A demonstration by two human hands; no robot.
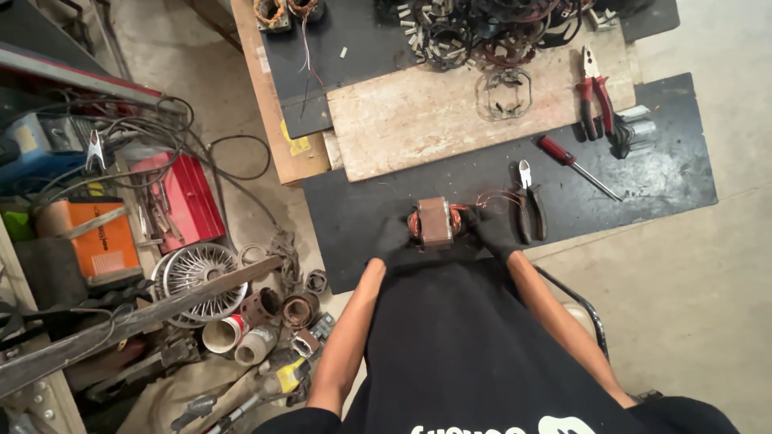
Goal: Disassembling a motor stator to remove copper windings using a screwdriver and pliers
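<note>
Two gloved hands on one part: left hand (394, 239) and right hand (492, 229) in black gloves clamp a copper-wound coil with a brownish metal core (435, 223) from either side, each grip closed on it. Coil sits at frame centre, low over the black surface (659, 181). Black-handled side cutters (529, 201) lie just right of the right hand; red-handled screwdriver (572, 165) and red-handled pliers (596, 95) further upper right.
</note>
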